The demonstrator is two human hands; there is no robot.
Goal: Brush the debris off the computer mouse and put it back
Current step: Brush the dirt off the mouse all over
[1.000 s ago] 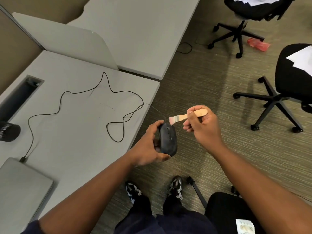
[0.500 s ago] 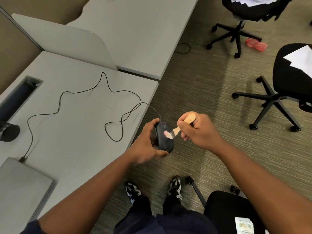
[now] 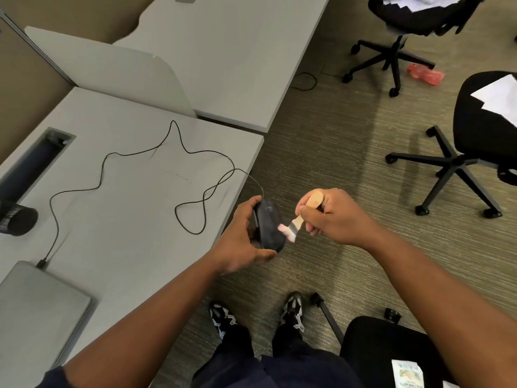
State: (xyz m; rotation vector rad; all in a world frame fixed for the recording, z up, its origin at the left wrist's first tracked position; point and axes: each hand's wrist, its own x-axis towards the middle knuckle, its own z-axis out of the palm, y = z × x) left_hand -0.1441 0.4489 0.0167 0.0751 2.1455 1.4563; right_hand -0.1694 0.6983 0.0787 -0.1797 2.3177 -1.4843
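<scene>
The left hand [image 3: 240,242] is wrapped tight around the mouse [image 3: 270,228], out over the floor beside the desk [image 3: 126,214]. The right hand [image 3: 333,217] pinches the brush [image 3: 300,219] — bristles touching. Sweep softly, away from the desk — hold it steady.

brush [image 3: 297,224] swept from mouse [image 3: 269,226] front down to its right flank.

The bench [image 3: 120,219] is open near its front edge, crossed only by a looping cable [image 3: 195,203]; a laptop [image 3: 36,309] and dark cup [image 3: 16,221] crowd its left side.
</scene>
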